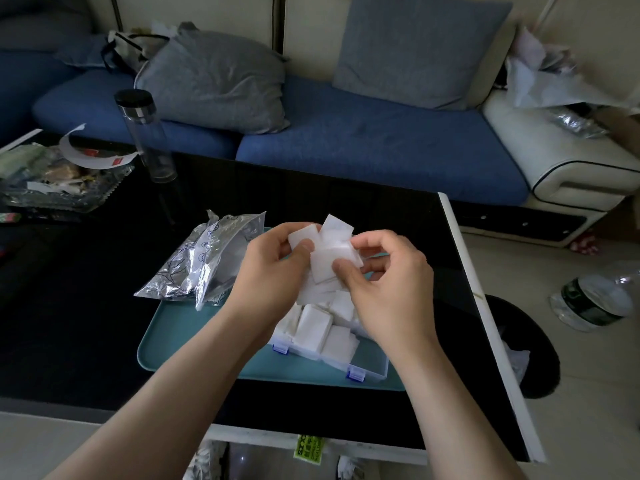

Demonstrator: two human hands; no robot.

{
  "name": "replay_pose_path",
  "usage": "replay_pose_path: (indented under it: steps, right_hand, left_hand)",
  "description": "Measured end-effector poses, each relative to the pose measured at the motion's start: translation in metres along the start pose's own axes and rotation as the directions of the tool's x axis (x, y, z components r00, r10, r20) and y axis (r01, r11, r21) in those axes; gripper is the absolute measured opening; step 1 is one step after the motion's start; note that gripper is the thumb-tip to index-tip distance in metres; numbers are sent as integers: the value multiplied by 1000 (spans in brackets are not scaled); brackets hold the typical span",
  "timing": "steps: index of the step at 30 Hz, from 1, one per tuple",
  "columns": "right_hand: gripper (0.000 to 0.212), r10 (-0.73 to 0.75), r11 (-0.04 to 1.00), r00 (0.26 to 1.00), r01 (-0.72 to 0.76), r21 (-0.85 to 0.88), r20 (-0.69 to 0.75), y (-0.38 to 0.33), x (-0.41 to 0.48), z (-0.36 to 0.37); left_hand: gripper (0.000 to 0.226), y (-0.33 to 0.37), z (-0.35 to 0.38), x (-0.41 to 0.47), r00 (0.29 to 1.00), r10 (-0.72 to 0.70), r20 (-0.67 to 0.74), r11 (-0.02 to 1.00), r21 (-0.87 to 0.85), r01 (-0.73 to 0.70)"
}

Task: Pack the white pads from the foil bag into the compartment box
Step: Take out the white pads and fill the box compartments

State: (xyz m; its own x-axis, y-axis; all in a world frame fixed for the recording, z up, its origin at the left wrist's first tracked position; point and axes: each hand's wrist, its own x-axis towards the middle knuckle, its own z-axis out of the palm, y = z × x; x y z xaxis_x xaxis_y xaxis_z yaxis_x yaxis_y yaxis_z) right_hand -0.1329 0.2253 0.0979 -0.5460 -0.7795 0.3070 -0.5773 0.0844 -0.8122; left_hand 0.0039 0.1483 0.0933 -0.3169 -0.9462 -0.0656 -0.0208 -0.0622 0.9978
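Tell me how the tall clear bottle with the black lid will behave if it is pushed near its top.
The bottle is tall and narrow and stands upright on the glossy black table, so it would probably tip rather than slide. It looks empty, so it is likely light. Being round, it may roll once it is down.

Pads [332,261]: plain white. Foil bag [194,268], at the tray's left edge: silver, black line print. Tray [173,344]: teal. Compartment box [377,370]: clear, blue latches [355,374]. Table [86,306]: black, white edging.
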Motion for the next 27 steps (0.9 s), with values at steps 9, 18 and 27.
replay_pose_path:
  steps: [9, 18, 27]
  right_hand:
    - [28, 129, 942, 992, -127, 310, 14, -2, 2, -8]
    - [35, -108, 986, 978, 83, 143, 180, -7, 1, -15]
    - [51, -241, 914, 908, 331, -235, 342, 1, 0, -2]
  left_hand:
    - [28, 2, -1, -1, 999, -52, 4, 996, -75, 52]
    - [28, 3, -5, -6, 984, -47, 173, 994, 102, 29]
    - [55, 3, -9, -7, 954, -105, 280, 973, 227, 41]
